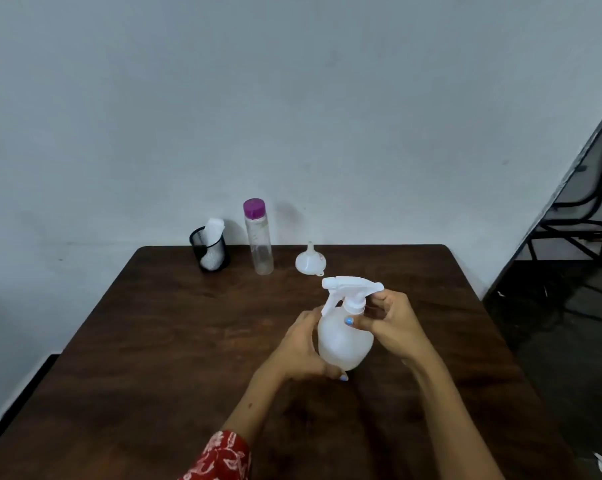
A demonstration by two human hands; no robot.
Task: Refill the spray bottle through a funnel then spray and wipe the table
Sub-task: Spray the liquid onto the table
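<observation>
Just right of the frame's centre, a translucent white plastic spray bottle with a round body (344, 341) stood tilted above the dark brown wooden table (174, 341), held between both hands. The left hand (301, 348) gripped the bulbous body from the left and underneath, its fingers wrapped round the far side and a blue-painted nail showing at the base. The right hand (393, 327) was curled round the bottle's neck from the right, fingers pinching the white screw collar just below the white trigger spray head (351, 289), with a blue-painted thumbnail resting on the shoulder of the bottle. The nozzle pointed toward the left of the frame.

Above the bottle in the picture, near the far edge of the table, a small white plastic funnel (310, 260) sat mouth-down with its spout pointing up. To its left stood a tall clear cylindrical plastic bottle with a purple cap (258, 237), upright. Further left, a black mesh cup (210, 251) held a folded white cloth (213, 233) that stuck out above its rim. These three stood apart from one another in a row along the pale grey wall (292, 98).

At the bottom of the frame, a red patterned sleeve (223, 459) covered the left forearm.
</observation>
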